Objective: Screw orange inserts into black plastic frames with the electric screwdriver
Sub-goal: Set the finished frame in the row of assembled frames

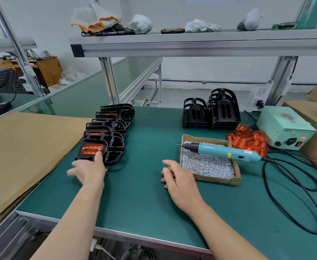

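Note:
A row of black plastic frames [114, 124] with orange inserts lies overlapped on the green mat at the left. My left hand [89, 170] rests with straight fingers on the nearest frame [114, 156], one fingertip touching its orange insert [90, 148]. My right hand [180, 182] hovers relaxed over the mat, holding nothing. The teal electric screwdriver [223, 151] lies across a cardboard tray of screws [206, 164]. Loose orange inserts [247, 140] are heaped right of the tray. Bare black frames [211, 111] stand stacked behind.
A pale green power supply [285, 127] sits at the right, its black cable [292, 196] looping over the mat. Cardboard sheets [22, 147] cover the left side. An aluminium shelf [200, 44] runs overhead. Cardboard boxes [315, 128] stand at the far right.

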{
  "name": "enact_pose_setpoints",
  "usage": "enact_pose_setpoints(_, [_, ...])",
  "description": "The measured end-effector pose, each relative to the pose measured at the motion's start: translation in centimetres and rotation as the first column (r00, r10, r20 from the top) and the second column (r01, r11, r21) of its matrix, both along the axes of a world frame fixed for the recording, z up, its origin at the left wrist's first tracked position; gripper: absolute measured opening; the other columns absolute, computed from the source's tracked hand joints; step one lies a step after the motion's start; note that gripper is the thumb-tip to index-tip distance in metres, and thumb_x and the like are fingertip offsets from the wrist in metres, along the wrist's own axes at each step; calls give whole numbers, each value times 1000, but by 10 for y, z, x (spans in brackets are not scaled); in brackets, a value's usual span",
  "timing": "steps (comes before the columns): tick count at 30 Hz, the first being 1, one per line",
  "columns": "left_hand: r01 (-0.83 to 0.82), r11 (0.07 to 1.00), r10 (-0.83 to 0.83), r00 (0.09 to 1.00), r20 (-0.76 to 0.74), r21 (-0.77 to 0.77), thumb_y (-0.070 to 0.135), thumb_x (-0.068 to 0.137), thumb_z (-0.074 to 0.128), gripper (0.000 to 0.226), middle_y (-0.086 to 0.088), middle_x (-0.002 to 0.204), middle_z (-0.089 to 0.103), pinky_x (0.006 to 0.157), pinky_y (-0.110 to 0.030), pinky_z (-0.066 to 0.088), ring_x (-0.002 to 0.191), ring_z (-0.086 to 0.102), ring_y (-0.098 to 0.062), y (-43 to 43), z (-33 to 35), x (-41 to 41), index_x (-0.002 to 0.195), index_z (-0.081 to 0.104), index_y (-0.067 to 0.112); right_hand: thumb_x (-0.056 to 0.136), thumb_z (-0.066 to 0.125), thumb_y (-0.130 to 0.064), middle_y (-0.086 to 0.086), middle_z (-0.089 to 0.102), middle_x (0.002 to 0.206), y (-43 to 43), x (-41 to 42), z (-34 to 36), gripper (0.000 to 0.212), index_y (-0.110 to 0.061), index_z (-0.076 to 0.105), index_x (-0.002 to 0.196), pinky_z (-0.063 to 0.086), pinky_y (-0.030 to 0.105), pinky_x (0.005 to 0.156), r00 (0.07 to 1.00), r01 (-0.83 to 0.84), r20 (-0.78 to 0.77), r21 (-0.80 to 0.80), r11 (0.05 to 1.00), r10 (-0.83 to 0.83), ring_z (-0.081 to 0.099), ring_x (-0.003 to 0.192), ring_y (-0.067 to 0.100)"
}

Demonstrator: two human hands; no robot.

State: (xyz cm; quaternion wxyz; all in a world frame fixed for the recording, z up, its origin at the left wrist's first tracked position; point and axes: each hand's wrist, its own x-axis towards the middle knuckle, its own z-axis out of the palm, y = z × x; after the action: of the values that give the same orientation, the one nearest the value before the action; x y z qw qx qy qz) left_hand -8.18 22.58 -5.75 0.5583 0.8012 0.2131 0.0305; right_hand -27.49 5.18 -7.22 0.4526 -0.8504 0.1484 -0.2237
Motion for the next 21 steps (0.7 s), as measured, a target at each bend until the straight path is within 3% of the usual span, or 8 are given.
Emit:
enact_pose_setpoints(4, [29, 998, -31, 999, 39, 51, 36, 90, 68, 73, -22, 135, 25, 78, -47, 56, 88, 61, -40, 0, -1, -11, 143, 27, 6, 105, 46, -25, -5, 68, 92, 0, 0, 0, 32, -18, 58, 134, 55, 44, 85, 1000, -1, -5, 10, 1000, 2, 67, 89, 16])
enact_pose_setpoints(6, [30, 998, -35, 995, 96, 51, 35, 92, 66, 77, -20, 137, 24, 80, -44, 52, 90, 56, -37, -2, -2, -19, 150, 21, 11, 104, 46, -25, -5, 68, 93, 0, 0, 0, 32, -18, 58, 133, 56, 45, 84, 1000, -1, -2, 21, 1000, 1, 67, 89, 16])
enact_pose_setpoints(10, [95, 972, -141, 967, 213, 214, 45, 87, 68, 85, -21, 140, 22, 106, -52, 37, 119, 33, -40, -14, -6, -40, 148, 23, 7, 103, 47, -25, -5, 69, 89, 0, 0, 0, 31, -19, 59, 131, 56, 45, 82, 1000, 0, 4, 37, 999, 0, 68, 86, 15])
enact_pose_setpoints(13, [141, 922, -222, 956, 191, 361, 44, 81, 77, 87, -23, 148, 17, 111, -54, 29, 127, 24, -42, -22, -9, -49, 147, 29, 11, 103, 46, -26, -7, 69, 88, 0, 0, 0, 32, -20, 60, 131, 57, 44, 82, 1000, -1, 1, 37, 999, 1, 68, 86, 13])
enact_pose_setpoints(16, [126, 873, -237, 953, 186, 470, 37, 85, 74, 69, -22, 154, 10, 113, -55, 20, 138, 16, -43, -22, -13, -46, 143, 40, 23, 102, 44, -28, -6, 69, 88, 0, -1, 0, 34, -20, 60, 130, 57, 45, 81, 1000, -5, 7, 35, 999, 5, 68, 85, 14])
enact_pose_setpoints(21, [110, 849, -234, 955, 180, 517, 35, 90, 70, 58, -22, 157, 9, 115, -55, 18, 143, 9, -43, -24, -14, -30, 141, 42, 31, 103, 45, -25, -4, 69, 88, 0, 0, -1, 31, -19, 60, 130, 57, 45, 81, 1000, -5, 10, 31, 1000, 4, 68, 85, 15])
